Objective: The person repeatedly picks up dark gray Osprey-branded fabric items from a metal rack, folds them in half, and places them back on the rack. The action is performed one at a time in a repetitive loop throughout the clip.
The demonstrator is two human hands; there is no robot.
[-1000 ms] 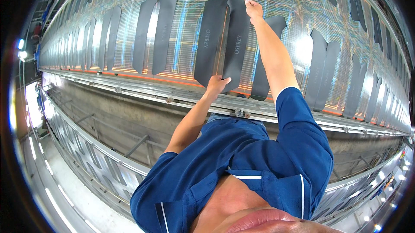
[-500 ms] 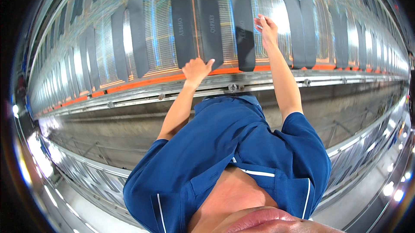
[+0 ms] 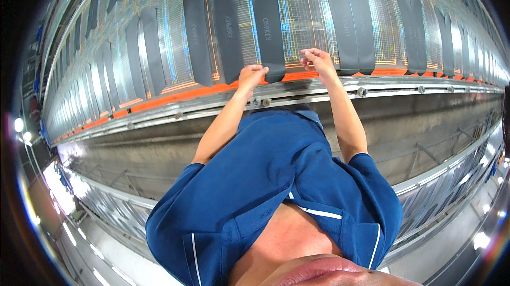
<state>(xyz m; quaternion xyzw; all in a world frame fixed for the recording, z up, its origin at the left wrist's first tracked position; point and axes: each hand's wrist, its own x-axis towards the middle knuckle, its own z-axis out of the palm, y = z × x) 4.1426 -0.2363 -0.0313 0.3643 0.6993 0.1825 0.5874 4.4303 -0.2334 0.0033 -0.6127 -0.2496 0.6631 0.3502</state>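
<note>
Dark grey, flat, flexible-looking panels lie lengthwise on a long table (image 3: 170, 52) marked with coloured lines. My left hand (image 3: 252, 78) is closed, its thumb and fingers pinched at the lower left edge of a single narrow panel (image 3: 268, 26). To the right of that panel, over the lined surface by the orange strip (image 3: 297, 74), is my right hand (image 3: 321, 65). Its fingers curl in toward the thumb, and what they hold, if anything, is too small to make out. A wider pair of panels (image 3: 226, 36) lies left of my left hand.
Another pair of panels (image 3: 350, 31) lies right of my right hand, with several more along the table both ways. A metal rail (image 3: 186, 104) with round knobs edges the table in front of me. Behind me runs a second long metal table (image 3: 127, 206).
The view has shifted right along the table. My left hand has gone from beside the wide pair to the single panel's lower edge. My right hand has come down nearer the orange strip, fingers curling.
</note>
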